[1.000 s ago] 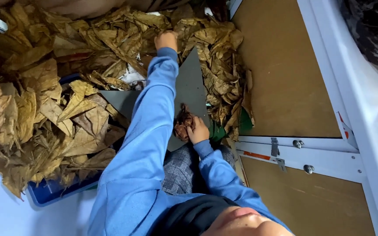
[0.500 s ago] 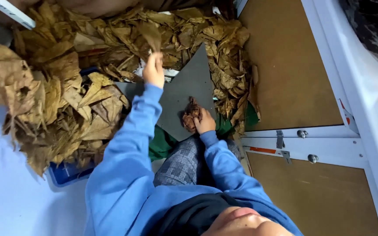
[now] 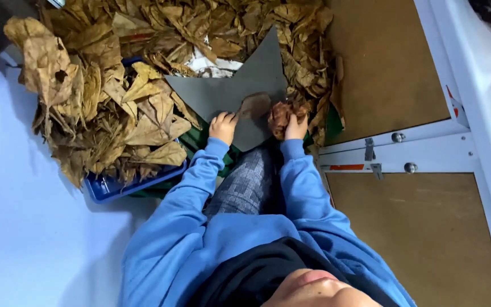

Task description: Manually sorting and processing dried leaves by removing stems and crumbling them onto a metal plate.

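My left hand (image 3: 223,126) rests on a grey sheet (image 3: 223,94) laid across my lap. Its fingers pinch the edge of a single flat brown leaf (image 3: 255,104) lying on that sheet. My right hand (image 3: 295,128) is just to the right, closed around a crumpled bundle of dried leaves (image 3: 282,113) at the sheet's edge. Both arms wear blue sleeves. The two hands are about a hand's width apart.
A big heap of dried brown leaves (image 3: 103,108) spills over a blue tray (image 3: 109,187) on the left and runs along the back. A white metal frame (image 3: 404,148) with brown panels (image 3: 387,62) stands at the right. My grey trouser leg (image 3: 242,187) is below the sheet.
My left arm has pulled back from the far leaf pile to the grey sheet, bringing one leaf with it. The right hand stays put with its bundle.
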